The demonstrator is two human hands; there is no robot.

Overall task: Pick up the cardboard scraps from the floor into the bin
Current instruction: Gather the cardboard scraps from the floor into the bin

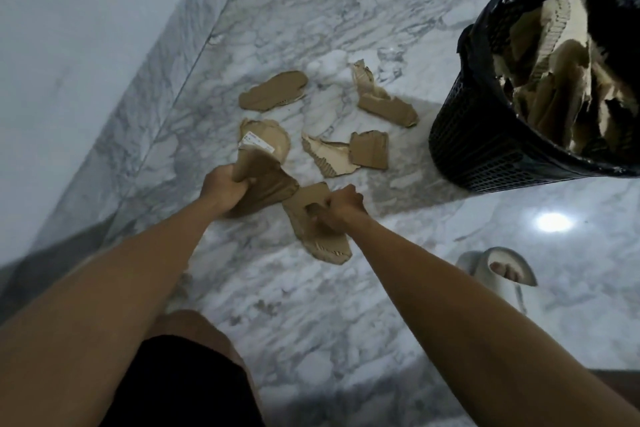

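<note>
Torn brown cardboard scraps (370,154), ragged-edged, some showing pale ripped corrugation, scattered on marble floor (311,305) left of black mesh bin (485,149). Bin lined with black bag, already stuffed with cardboard. Left hand (225,187) curled round a bent scrap (266,184). Right hand (341,206) gripping a long scrap (322,246) still touching the floor. One scrap bearing a white label (256,144).

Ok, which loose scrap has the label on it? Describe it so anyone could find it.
Start at the black mesh bin and look left across the marble floor. Just above the left hand lies a rounded cardboard scrap; it alone carries a white printed label.
</note>
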